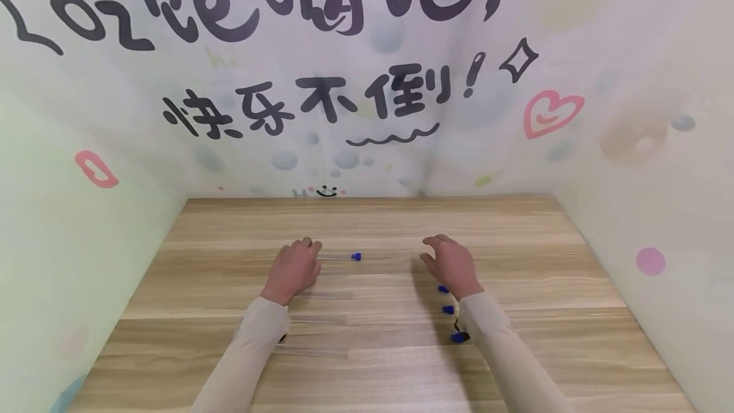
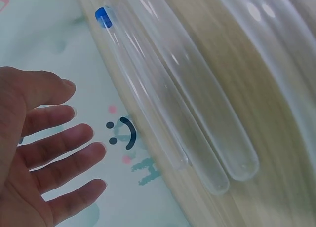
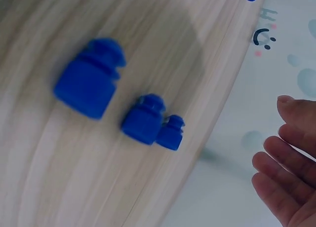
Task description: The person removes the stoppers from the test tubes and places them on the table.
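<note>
Over the left end of a row of clear test tubes hovers my left hand, fingers spread and holding nothing. The farthest tube has a blue stopper in its right end; the other tubes in the row show no stopper. On the right, my right hand is held above the table with bent, relaxed fingers and an empty palm. Loose blue stoppers lie under and nearer than that hand, one large in the right wrist view.
The wood-grain table ends at a back wall with black lettering and drawings. Side walls close it in on left and right. A small black item shows by the nearest stopper, beside the right sleeve.
</note>
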Available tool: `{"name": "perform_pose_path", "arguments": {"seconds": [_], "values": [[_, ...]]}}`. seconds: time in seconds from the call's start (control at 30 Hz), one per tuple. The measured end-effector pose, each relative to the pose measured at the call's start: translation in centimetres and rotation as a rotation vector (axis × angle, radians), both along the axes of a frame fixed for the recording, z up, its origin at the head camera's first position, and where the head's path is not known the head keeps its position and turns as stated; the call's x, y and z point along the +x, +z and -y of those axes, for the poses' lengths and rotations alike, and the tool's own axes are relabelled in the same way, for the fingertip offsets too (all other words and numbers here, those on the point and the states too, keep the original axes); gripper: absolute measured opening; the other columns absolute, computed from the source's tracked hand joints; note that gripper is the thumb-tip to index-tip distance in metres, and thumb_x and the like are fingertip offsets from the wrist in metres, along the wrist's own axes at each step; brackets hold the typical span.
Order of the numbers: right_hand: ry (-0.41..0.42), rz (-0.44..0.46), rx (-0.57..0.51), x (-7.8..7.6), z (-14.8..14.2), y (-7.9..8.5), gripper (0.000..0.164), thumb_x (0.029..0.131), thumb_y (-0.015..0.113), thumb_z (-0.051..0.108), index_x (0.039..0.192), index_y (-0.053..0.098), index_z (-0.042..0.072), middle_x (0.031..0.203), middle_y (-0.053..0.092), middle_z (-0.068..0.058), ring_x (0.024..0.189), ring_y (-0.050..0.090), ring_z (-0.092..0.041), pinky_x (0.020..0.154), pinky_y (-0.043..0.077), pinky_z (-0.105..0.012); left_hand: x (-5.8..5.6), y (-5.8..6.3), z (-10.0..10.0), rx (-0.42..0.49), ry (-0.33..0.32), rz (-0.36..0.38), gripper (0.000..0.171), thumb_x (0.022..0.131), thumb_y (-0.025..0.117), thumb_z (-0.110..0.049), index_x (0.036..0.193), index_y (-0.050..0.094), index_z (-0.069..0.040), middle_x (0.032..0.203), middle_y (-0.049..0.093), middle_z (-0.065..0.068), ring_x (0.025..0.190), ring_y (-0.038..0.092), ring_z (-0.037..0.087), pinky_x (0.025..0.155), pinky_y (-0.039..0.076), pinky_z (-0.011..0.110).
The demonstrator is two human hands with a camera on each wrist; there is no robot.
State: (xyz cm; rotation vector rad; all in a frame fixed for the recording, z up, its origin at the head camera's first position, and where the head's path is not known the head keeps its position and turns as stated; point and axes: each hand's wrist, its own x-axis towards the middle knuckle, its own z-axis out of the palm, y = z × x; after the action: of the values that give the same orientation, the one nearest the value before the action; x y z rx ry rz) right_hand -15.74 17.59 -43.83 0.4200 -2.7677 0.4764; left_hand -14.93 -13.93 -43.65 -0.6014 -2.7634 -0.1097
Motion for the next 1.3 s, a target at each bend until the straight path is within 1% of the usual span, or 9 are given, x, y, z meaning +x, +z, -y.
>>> {"name": "perform_pose_path", "arguments": {"seconds": [0.2, 0.47, 0.73, 0.8, 1.0, 1.13, 1.3], "values": [[0.011, -0.007, -0.01, -0.3, 0.8, 0.0, 0.028, 0.078, 0.076, 0.016, 0.103, 0.07, 0.005, 0.101, 0.07, -0.012, 0.073, 0.068, -0.026, 0.062, 0.054, -0.04, -0.2, 0.2, -0.4, 0.003, 0.016, 0.03, 0.021, 0.081, 0.065, -0.008, 0.101, 0.063, -0.001, 0.092, 0.064, 0.012, 0.077, 0.062, 0.027, 0.061, 0.051, 0.041], [0.024, 0.011, -0.008, -0.5, 1.8, 0.1, 0.03, 0.079, 0.076, 0.019, 0.106, 0.069, 0.006, 0.105, 0.07, -0.011, 0.079, 0.069, -0.026, 0.066, 0.055, -0.04, -0.5, 0.3, -0.7, -0.015, 0.016, 0.05, 0.021, 0.082, 0.065, -0.01, 0.102, 0.063, -0.002, 0.095, 0.063, 0.012, 0.081, 0.062, 0.028, 0.067, 0.052, 0.043], [0.046, 0.018, 0.011, -0.6, 3.3, 0.6, 0.029, 0.08, 0.076, 0.018, 0.106, 0.069, 0.007, 0.102, 0.07, -0.009, 0.083, 0.069, -0.023, 0.066, 0.055, -0.038, -1.3, -0.1, -1.0, -0.04, 0.024, 0.103, 0.02, 0.084, 0.062, -0.009, 0.103, 0.063, -0.003, 0.096, 0.063, 0.013, 0.085, 0.062, 0.028, 0.072, 0.052, 0.044], [0.054, 0.025, 0.016, -0.6, 3.7, 0.7, 0.028, 0.08, 0.075, 0.017, 0.106, 0.069, 0.007, 0.101, 0.07, -0.008, 0.085, 0.068, -0.024, 0.066, 0.055, -0.039, -1.5, -0.3, -1.0, -0.045, 0.019, 0.103, 0.019, 0.084, 0.063, -0.01, 0.102, 0.063, -0.004, 0.095, 0.064, 0.012, 0.084, 0.063, 0.028, 0.072, 0.052, 0.044], [0.063, 0.052, 0.026, -0.9, 4.3, 0.5, 0.028, 0.08, 0.075, 0.016, 0.106, 0.069, 0.007, 0.101, 0.07, -0.009, 0.086, 0.068, -0.024, 0.066, 0.055, -0.04, -1.9, -0.8, -1.0, -0.051, 0.014, 0.135, 0.019, 0.084, 0.063, -0.01, 0.102, 0.063, -0.004, 0.095, 0.063, 0.012, 0.085, 0.063, 0.028, 0.073, 0.052, 0.045], [0.079, 0.057, 0.032, -1.1, 4.7, 0.3, 0.028, 0.08, 0.075, 0.017, 0.105, 0.069, 0.006, 0.1, 0.07, -0.009, 0.083, 0.068, -0.023, 0.066, 0.055, -0.039, -2.2, -0.9, -1.0, -0.054, 0.005, 0.124, 0.019, 0.083, 0.065, -0.011, 0.101, 0.063, -0.005, 0.094, 0.063, 0.012, 0.085, 0.063, 0.029, 0.074, 0.052, 0.046], [0.095, 0.086, 0.032, -1.3, 5.1, 0.1, 0.028, 0.08, 0.076, 0.017, 0.104, 0.07, 0.006, 0.101, 0.07, -0.009, 0.081, 0.068, -0.023, 0.068, 0.055, -0.038, -2.6, -1.1, -1.0, -0.071, -0.005, 0.106, 0.019, 0.082, 0.065, -0.01, 0.1, 0.063, -0.005, 0.093, 0.064, 0.012, 0.083, 0.063, 0.029, 0.073, 0.052, 0.046]]}}
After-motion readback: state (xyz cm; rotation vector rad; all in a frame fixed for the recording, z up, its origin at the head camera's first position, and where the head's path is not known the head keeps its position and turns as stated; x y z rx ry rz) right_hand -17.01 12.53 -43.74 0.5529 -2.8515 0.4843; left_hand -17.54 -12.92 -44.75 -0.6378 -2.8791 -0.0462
